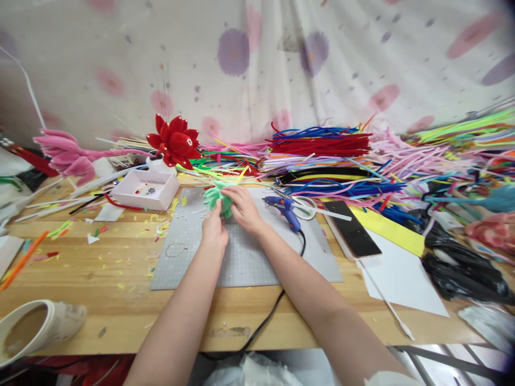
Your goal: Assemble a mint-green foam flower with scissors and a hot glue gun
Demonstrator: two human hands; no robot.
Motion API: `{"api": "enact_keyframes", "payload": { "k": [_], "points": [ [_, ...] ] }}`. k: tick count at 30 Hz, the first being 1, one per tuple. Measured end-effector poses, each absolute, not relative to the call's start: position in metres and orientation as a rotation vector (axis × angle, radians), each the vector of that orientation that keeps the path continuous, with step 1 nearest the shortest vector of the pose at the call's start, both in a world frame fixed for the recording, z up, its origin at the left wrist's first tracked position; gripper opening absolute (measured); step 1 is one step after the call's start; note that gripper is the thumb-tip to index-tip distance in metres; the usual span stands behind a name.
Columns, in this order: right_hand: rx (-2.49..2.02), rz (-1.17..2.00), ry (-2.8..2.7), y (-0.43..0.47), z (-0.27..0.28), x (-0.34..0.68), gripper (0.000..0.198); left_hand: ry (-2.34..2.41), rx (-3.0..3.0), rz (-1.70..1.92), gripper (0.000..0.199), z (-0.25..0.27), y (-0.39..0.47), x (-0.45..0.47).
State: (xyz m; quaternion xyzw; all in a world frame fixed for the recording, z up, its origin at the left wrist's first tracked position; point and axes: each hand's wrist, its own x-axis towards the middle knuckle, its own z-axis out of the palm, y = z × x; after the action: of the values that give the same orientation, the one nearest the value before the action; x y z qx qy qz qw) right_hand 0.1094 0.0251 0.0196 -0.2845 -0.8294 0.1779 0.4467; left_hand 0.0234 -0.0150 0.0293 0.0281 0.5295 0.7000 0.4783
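A mint-green fuzzy flower (212, 199), seemingly made of pipe cleaners, is held between my two hands above the far part of a grey cutting mat (185, 274). My left hand (214, 228) pinches its near side, thumb upward. From the right, my right hand (242, 208) has its fingers closed on the petals and hides part of them. A blue hot glue gun (285, 210) with a white glue stick lies on the mat to the right of my hands. On the mat's left side rests a thin wire ring (176, 249).
Behind the mat lie bundles of coloured pipe cleaners (322, 145) and a red flower (175, 142). A white box (145, 190) stands left. A phone (352, 229) and white paper (406, 276) lie right. A cup of brown drink (60, 321) sits near-left; the glue gun's cord (267, 319) crosses the front edge.
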Motion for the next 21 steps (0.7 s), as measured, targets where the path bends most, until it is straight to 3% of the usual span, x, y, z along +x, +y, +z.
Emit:
{"api": "enact_keyframes", "payload": {
  "k": [21],
  "points": [
    [-0.686, 0.383, -2.082, 0.028, 0.013, 0.108, 0.056, 1.322, -0.087, 1.624, 0.013, 0.041, -0.013, 0.027]
  ]
}}
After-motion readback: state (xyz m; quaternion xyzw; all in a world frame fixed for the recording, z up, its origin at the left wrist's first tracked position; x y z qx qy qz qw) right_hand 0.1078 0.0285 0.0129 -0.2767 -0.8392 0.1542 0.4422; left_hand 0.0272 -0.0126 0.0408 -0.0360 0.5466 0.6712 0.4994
